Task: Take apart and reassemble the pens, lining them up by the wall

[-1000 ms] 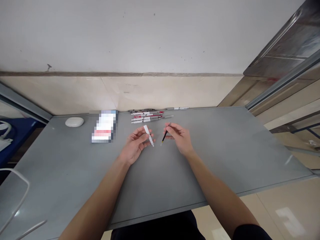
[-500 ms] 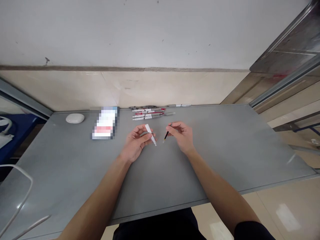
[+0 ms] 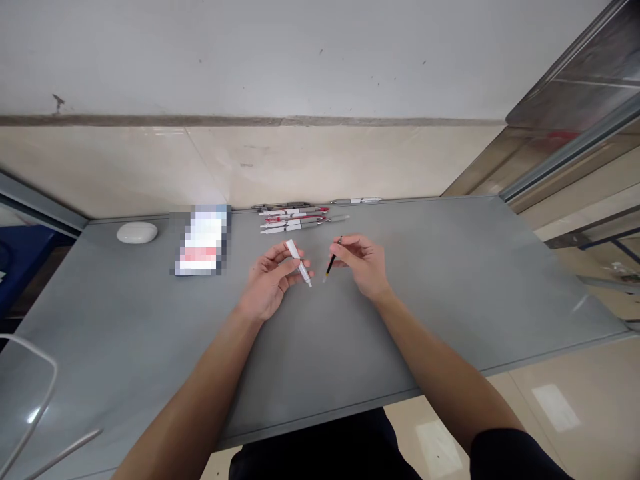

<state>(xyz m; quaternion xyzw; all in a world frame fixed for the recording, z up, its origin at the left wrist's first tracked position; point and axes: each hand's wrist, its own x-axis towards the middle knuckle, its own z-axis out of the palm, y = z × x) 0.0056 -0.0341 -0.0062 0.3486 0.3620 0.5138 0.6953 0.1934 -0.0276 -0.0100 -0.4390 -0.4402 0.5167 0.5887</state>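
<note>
My left hand (image 3: 269,281) is closed on a white pen barrel (image 3: 299,263), which tilts with its narrow end down to the right. To its right, my right hand (image 3: 364,265) pinches a thin black refill (image 3: 330,264) near its top; the refill's clear tip points down to the left. Barrel and refill are apart, both above the grey table (image 3: 320,347). Behind the hands lies a row of several white, grey and red pens (image 3: 295,219), and one more grey and white pen (image 3: 356,200) rests by the wall.
A phone with a blurred screen (image 3: 204,240) lies left of the pens. Farther left is a white rounded case (image 3: 137,233). A white cable (image 3: 50,380) curves over the near left corner. The wall (image 3: 320,160) borders the table's back edge.
The view has shifted slightly, so the table and pens appear higher and a little to the left. Both hands keep their holds on the barrel and the refill.
</note>
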